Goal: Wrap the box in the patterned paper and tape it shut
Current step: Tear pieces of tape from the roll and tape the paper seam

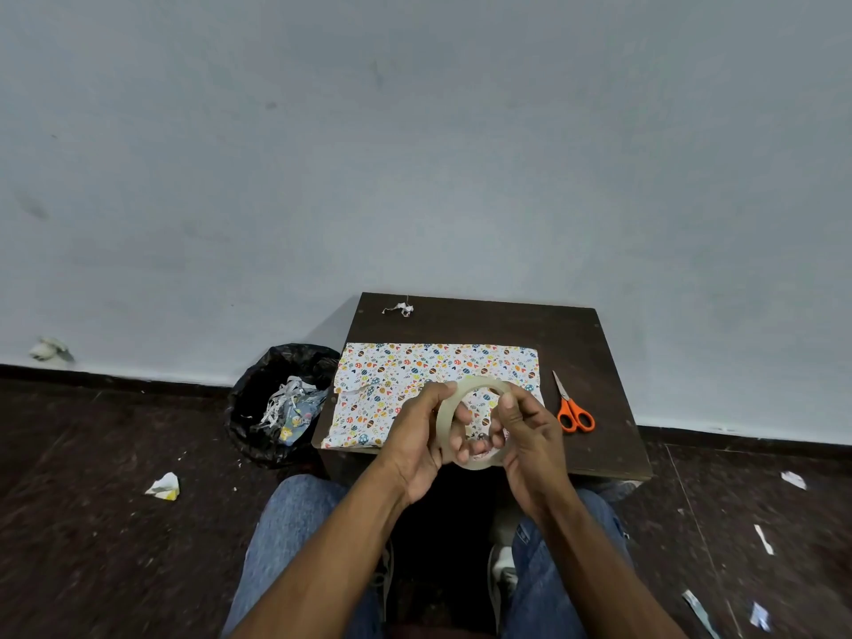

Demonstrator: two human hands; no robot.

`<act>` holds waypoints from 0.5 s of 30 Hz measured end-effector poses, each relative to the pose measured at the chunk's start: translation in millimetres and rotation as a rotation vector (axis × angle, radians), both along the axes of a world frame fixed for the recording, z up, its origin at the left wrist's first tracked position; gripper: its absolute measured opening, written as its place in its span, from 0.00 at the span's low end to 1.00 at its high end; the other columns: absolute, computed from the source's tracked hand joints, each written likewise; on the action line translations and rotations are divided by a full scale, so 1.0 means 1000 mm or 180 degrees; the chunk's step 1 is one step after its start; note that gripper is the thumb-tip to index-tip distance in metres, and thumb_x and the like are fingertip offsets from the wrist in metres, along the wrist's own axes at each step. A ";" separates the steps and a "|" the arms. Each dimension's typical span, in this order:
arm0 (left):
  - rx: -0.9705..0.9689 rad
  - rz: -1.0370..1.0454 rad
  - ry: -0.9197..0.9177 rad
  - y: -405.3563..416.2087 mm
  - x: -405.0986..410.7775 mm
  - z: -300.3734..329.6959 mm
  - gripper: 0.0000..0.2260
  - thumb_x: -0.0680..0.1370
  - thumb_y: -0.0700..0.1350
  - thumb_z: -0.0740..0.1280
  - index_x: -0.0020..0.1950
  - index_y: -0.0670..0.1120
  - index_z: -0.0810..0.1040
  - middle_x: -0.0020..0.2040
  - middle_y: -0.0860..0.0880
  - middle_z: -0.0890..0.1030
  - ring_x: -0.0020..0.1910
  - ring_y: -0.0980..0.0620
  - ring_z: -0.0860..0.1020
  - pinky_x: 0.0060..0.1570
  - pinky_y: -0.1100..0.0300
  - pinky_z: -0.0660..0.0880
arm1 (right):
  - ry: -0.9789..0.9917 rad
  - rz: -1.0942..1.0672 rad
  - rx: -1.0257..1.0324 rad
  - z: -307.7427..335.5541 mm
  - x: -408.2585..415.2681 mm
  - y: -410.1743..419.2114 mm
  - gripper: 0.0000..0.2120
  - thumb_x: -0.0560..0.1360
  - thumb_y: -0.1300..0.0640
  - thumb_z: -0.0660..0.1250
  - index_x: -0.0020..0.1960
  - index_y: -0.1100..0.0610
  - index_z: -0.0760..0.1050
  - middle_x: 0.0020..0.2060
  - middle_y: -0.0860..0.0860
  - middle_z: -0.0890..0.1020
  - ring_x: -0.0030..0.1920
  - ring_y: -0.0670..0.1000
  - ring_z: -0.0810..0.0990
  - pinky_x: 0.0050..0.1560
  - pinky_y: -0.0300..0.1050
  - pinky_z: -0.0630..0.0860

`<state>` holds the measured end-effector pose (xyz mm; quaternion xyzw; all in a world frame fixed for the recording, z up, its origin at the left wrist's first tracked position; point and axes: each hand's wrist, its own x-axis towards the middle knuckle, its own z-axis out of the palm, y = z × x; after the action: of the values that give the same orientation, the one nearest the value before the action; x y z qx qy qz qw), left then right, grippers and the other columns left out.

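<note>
Patterned paper [433, 366], white with small coloured shapes, covers the box on a small dark table [498, 322]; the box itself is hidden under it. Above the near edge of the paper I hold a roll of clear tape [479, 388] upright with both hands. My left hand [422, 435] grips the roll's left side, fingers through its hole. My right hand [530, 435] pinches the roll's right rim, thumb on top. A short strip of tape [357, 389] sticks on the paper's left part.
Orange-handled scissors [573, 408] lie on the table right of the paper. A paper scrap [400, 309] sits at the table's far edge. A black-lined bin [281, 398] with paper cuttings stands left of the table. Scraps litter the dark floor. My knees are under the table's near edge.
</note>
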<state>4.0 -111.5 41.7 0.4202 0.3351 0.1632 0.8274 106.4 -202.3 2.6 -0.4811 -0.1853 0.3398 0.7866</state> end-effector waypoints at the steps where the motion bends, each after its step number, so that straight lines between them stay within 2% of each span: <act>1: 0.0054 0.0093 -0.0012 0.000 0.000 0.000 0.16 0.80 0.48 0.62 0.38 0.40 0.79 0.25 0.44 0.73 0.23 0.46 0.74 0.38 0.54 0.76 | -0.0024 -0.0073 -0.0006 0.002 0.001 0.000 0.30 0.59 0.37 0.81 0.50 0.58 0.83 0.30 0.52 0.71 0.29 0.48 0.68 0.31 0.43 0.72; 3: 0.0154 0.0343 -0.0057 0.002 0.000 -0.002 0.08 0.79 0.46 0.65 0.47 0.42 0.79 0.33 0.42 0.81 0.29 0.46 0.80 0.38 0.55 0.79 | -0.0114 -0.0195 -0.0034 0.005 0.004 0.000 0.30 0.59 0.37 0.81 0.50 0.59 0.82 0.29 0.51 0.72 0.28 0.47 0.69 0.30 0.40 0.73; 6: 0.0463 0.0530 0.0014 0.004 -0.002 -0.004 0.04 0.79 0.43 0.68 0.48 0.43 0.81 0.42 0.42 0.85 0.38 0.47 0.84 0.42 0.54 0.80 | -0.0458 -0.0308 -0.0162 0.011 0.010 -0.003 0.21 0.68 0.43 0.77 0.50 0.60 0.82 0.29 0.48 0.75 0.27 0.46 0.70 0.30 0.41 0.73; 8: 0.0757 0.0541 0.0090 0.006 -0.004 -0.004 0.03 0.77 0.41 0.69 0.46 0.44 0.83 0.42 0.44 0.86 0.39 0.48 0.85 0.42 0.55 0.80 | -0.0741 -0.0403 -0.0363 0.015 0.014 -0.005 0.13 0.72 0.52 0.71 0.51 0.60 0.81 0.28 0.46 0.77 0.27 0.46 0.70 0.30 0.41 0.73; 11: 0.1058 0.0486 0.0164 0.009 -0.006 -0.004 0.03 0.76 0.40 0.71 0.44 0.45 0.84 0.40 0.48 0.86 0.39 0.51 0.84 0.45 0.53 0.81 | -0.0995 -0.0461 -0.0528 0.019 0.018 -0.006 0.07 0.74 0.58 0.69 0.50 0.56 0.81 0.28 0.45 0.78 0.27 0.46 0.71 0.29 0.38 0.73; 15: 0.1419 0.0354 0.0170 0.014 -0.008 -0.006 0.04 0.77 0.38 0.70 0.45 0.45 0.84 0.40 0.48 0.85 0.39 0.52 0.83 0.45 0.51 0.81 | -0.1221 -0.0431 -0.0579 0.022 0.021 -0.007 0.07 0.77 0.64 0.68 0.49 0.55 0.81 0.27 0.45 0.79 0.27 0.43 0.73 0.28 0.35 0.72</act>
<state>-4.1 -97.1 35.4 0.5776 0.3351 0.2674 0.6947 127.2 -208.9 24.2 -0.6172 -0.2673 0.2038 0.7114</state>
